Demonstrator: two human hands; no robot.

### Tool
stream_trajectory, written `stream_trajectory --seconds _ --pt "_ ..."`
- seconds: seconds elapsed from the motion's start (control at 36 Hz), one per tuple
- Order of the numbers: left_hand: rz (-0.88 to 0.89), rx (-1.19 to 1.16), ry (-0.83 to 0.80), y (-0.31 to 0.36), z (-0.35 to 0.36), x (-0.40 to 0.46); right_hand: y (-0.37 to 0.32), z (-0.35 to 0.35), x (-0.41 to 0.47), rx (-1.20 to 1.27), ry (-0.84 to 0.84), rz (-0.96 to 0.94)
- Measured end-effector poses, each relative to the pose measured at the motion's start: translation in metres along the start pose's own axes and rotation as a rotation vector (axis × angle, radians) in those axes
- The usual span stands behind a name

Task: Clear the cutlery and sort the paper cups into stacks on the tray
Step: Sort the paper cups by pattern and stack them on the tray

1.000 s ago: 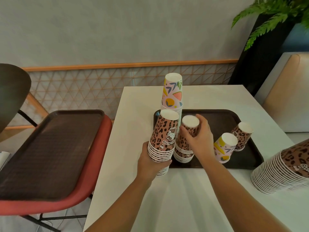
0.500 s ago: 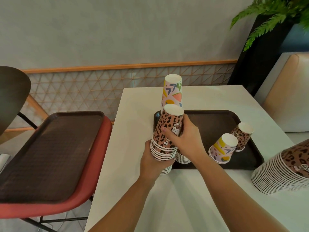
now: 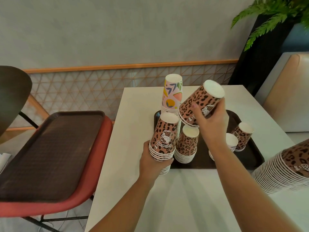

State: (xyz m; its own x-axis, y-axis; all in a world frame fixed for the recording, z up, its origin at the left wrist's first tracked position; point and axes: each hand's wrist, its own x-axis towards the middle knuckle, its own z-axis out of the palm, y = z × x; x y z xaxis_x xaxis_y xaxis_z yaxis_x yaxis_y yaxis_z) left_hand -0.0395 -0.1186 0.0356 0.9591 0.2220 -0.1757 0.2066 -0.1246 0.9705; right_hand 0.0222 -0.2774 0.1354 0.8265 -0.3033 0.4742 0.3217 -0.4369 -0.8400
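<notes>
My left hand (image 3: 153,162) grips an upside-down stack of leopard cups (image 3: 164,139) at the front left corner of the dark tray (image 3: 250,158). Lifted above the tray, a few nested leopard cups (image 3: 199,104) tilt in the grip of my right hand (image 3: 211,124). Below them a second leopard stack (image 3: 187,146) stands on the tray. A tall stack of colourful patterned cups (image 3: 173,94) rises behind. One single leopard cup (image 3: 242,135) and a white-bottomed cup (image 3: 231,141), partly hidden by my right arm, sit at the tray's right.
A long stack of leopard cups (image 3: 287,169) lies on the white table (image 3: 133,131) at the right edge. Left of the table, another dark tray (image 3: 50,148) rests on a red chair (image 3: 93,186). A dark planter with a fern (image 3: 274,19) stands at the back right.
My right hand has pulled a few cups off the top of the left-hand stack and lifted them up and to the right. The left hand keeps its grip on the stack.
</notes>
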Motion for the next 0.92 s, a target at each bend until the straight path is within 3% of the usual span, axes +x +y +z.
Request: stream_trajectory --seconds 0.28,0.42,0.53,0.67,0.92 --pt "0.011 0.007 0.001 0.004 0.002 -0.002 0.04 0.011 -0.031 -0.142 -0.184 0.075" --pt "0.018 -0.018 0.004 0.007 0.002 -0.002 0.025 0.015 -0.036 -0.103 -0.157 -0.108" --pt "0.022 -0.039 0.009 0.009 0.003 -0.003 0.012 0.018 -0.04 -0.078 -0.34 -0.176" --pt "0.011 -0.027 0.008 0.014 0.002 -0.003 0.006 0.027 -0.05 -0.059 -0.543 -0.053" --pt "0.024 0.004 -0.007 0.01 0.001 -0.003 0.003 0.029 -0.044 0.019 -0.45 0.039"
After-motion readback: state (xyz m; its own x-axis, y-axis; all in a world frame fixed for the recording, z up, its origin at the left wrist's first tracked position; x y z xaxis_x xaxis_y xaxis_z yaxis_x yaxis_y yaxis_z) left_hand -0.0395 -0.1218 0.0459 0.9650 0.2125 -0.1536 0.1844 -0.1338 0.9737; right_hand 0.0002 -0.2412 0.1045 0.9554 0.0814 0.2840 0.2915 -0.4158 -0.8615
